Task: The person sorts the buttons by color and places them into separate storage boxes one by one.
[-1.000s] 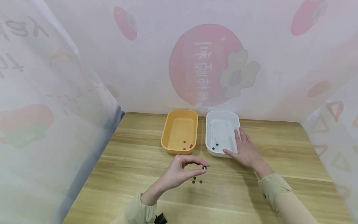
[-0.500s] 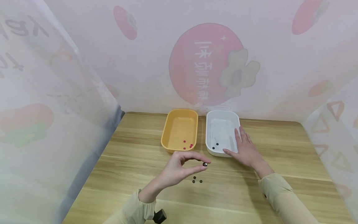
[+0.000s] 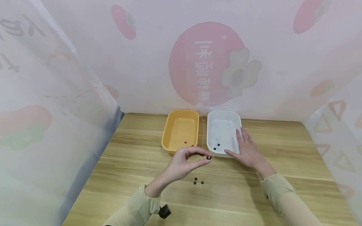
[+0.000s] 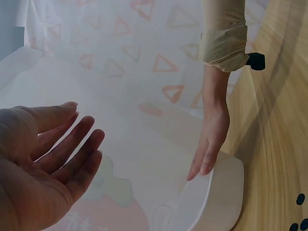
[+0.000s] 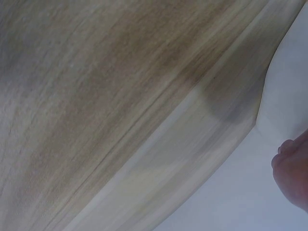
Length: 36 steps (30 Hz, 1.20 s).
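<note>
Between thumb and forefinger, my left hand (image 3: 179, 164) pinches a small shiny dark bead (image 3: 208, 158) above the table, just in front of the white bin (image 3: 223, 130). The left wrist view shows the palm and fingers, but no bead can be made out there. My right hand (image 3: 248, 153) rests on the white bin's right side with its fingers spread, thumb toward the front rim. Two dark beads (image 3: 218, 144) lie inside that bin near its front. On the wood, below my left hand, sit three more dark beads (image 3: 202, 182).
A yellow bin (image 3: 179, 127) stands left of the white one, a narrow gap between them. Red beads (image 3: 185, 142) lie at its front, partly hidden by my left hand. Printed cloth (image 3: 141, 72) hangs behind the wooden table (image 3: 135, 150) and at both sides.
My left hand has moved forward, away from me, with the bead still pinched, and now covers part of the yellow bin's front. My right hand stays on the white bin.
</note>
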### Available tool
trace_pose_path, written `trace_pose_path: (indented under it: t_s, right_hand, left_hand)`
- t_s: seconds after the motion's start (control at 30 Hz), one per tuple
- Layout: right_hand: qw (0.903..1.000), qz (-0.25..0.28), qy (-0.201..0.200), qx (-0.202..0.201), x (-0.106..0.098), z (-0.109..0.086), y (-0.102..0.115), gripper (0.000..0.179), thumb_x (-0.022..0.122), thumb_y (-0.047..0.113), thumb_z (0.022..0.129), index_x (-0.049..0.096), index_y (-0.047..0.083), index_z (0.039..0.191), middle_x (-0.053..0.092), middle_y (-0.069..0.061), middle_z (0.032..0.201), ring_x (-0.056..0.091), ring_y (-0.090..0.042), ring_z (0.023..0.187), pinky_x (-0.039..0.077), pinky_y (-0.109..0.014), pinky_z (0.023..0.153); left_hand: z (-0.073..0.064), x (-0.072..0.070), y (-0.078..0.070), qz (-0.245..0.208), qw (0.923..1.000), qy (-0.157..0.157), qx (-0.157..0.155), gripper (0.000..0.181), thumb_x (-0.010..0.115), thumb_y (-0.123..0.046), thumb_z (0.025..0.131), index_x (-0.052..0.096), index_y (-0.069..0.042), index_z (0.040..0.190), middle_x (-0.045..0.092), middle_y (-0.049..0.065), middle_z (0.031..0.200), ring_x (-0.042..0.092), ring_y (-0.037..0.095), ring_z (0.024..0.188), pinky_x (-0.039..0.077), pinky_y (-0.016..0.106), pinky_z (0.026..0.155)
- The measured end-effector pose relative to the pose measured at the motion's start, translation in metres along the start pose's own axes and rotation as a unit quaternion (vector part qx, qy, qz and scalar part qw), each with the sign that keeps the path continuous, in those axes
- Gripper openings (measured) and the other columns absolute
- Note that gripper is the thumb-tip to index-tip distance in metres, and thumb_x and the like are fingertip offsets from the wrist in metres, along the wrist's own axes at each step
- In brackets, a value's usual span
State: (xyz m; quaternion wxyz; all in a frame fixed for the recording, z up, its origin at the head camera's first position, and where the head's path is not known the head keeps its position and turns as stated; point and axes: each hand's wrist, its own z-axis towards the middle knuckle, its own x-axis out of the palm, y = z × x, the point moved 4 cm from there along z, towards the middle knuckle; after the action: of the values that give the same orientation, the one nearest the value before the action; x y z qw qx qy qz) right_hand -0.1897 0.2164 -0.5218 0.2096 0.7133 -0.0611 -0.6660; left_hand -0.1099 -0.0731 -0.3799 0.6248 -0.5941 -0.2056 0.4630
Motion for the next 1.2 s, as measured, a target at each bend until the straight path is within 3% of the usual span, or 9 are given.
trace_pose_path:
  t_s: [0.07, 0.2, 0.23, 0.3, 0.37, 0.43, 0.6, 0.9, 1.2]
  right_hand:
    - [1.0, -0.001, 0.002, 0.001, 0.0, -0.001, 0.0, 0.121, 0.058, 0.075, 0.102, 0.002, -0.006, 0.174, -0.005, -0.032, 0.183, 0.008, -0.057, 0.169, 0.013, -0.068, 0.139]
    - [1.0, -0.002, 0.005, 0.001, 0.0, -0.002, 0.001, 0.121, 0.058, 0.074, 0.102, 0.002, -0.005, 0.174, -0.005, -0.033, 0.182, 0.008, -0.057, 0.168, 0.014, -0.068, 0.138]
    - [1.0, -0.002, 0.007, 0.002, 0.0, -0.002, 0.001, 0.122, 0.058, 0.075, 0.102, 0.001, -0.005, 0.174, -0.006, -0.032, 0.183, 0.008, -0.057, 0.169, 0.014, -0.068, 0.138]
    - [1.0, -0.002, 0.008, 0.001, 0.0, -0.002, 0.002, 0.122, 0.058, 0.075, 0.102, 0.001, -0.005, 0.174, -0.007, -0.032, 0.183, 0.007, -0.057, 0.169, 0.014, -0.069, 0.138]
    - [0.9999, -0.003, 0.01, 0.002, 0.0, -0.002, 0.003, 0.122, 0.057, 0.076, 0.102, 0.0, -0.004, 0.174, -0.008, -0.031, 0.183, 0.007, -0.057, 0.169, 0.014, -0.069, 0.138]
    - [0.9999, -0.003, 0.01, 0.001, 0.0, -0.002, 0.004, 0.122, 0.056, 0.076, 0.102, 0.0, -0.004, 0.174, -0.008, -0.03, 0.183, 0.007, -0.057, 0.169, 0.014, -0.069, 0.138]
    - [1.0, -0.005, 0.008, -0.003, 0.001, -0.002, 0.007, 0.122, 0.056, 0.076, 0.102, 0.001, -0.004, 0.174, -0.007, -0.031, 0.183, 0.008, -0.057, 0.168, 0.015, -0.068, 0.138]
    - [1.0, -0.006, 0.002, -0.003, 0.0, -0.003, 0.007, 0.119, 0.057, 0.074, 0.103, 0.003, -0.005, 0.174, -0.004, -0.032, 0.183, 0.01, -0.058, 0.168, 0.016, -0.068, 0.138]
    - [1.0, -0.003, -0.001, -0.005, 0.001, -0.003, 0.007, 0.119, 0.059, 0.073, 0.103, 0.005, -0.006, 0.174, -0.003, -0.033, 0.182, 0.011, -0.059, 0.167, 0.018, -0.07, 0.137]
  left_hand:
    - [0.003, 0.0, 0.003, 0.001, 1.0, -0.003, -0.007, 0.019, 0.079, -0.007, 0.1, 0.083, -0.002, 0.117, 0.085, 0.014, 0.119, 0.076, 0.012, 0.119, 0.056, 0.041, 0.118]
    - [0.009, -0.001, 0.01, 0.017, 0.9995, -0.011, -0.022, 0.018, 0.08, -0.012, 0.1, 0.084, -0.008, 0.117, 0.086, 0.007, 0.118, 0.078, 0.011, 0.119, 0.018, 0.065, 0.138]
    - [0.011, 0.0, 0.012, 0.018, 0.9995, -0.012, -0.023, 0.019, 0.08, -0.012, 0.1, 0.084, -0.008, 0.117, 0.086, 0.008, 0.118, 0.078, 0.012, 0.118, 0.019, 0.068, 0.137]
    - [0.015, 0.0, 0.018, 0.019, 0.9994, -0.013, -0.025, 0.019, 0.08, -0.012, 0.1, 0.084, -0.008, 0.118, 0.085, 0.008, 0.118, 0.078, 0.012, 0.116, 0.021, 0.066, 0.137]
    - [0.021, 0.001, 0.023, 0.013, 0.9995, -0.012, -0.025, 0.019, 0.079, -0.01, 0.101, 0.083, -0.005, 0.118, 0.085, 0.012, 0.118, 0.078, 0.013, 0.111, 0.047, 0.051, 0.127]
    - [0.027, 0.003, 0.03, 0.014, 0.9994, -0.012, -0.028, 0.019, 0.079, -0.01, 0.101, 0.083, -0.003, 0.118, 0.084, 0.014, 0.119, 0.077, 0.012, 0.107, 0.064, 0.042, 0.106]
    - [0.04, 0.007, 0.047, 0.027, 0.9986, -0.02, -0.042, 0.02, 0.079, -0.012, 0.101, 0.083, -0.004, 0.119, 0.084, 0.014, 0.119, 0.075, 0.008, 0.103, 0.065, 0.036, 0.098]
    - [0.071, 0.017, 0.075, 0.081, 0.9953, -0.041, -0.033, 0.018, 0.08, -0.012, 0.102, 0.083, -0.004, 0.118, 0.085, 0.011, 0.114, 0.08, 0.021, 0.103, 0.063, 0.022, 0.089]
    - [0.098, 0.027, 0.095, 0.183, 0.9821, -0.027, -0.037, 0.019, 0.077, -0.01, 0.103, 0.082, -0.001, 0.119, 0.085, 0.012, 0.114, 0.079, 0.027, 0.11, 0.065, 0.047, 0.101]
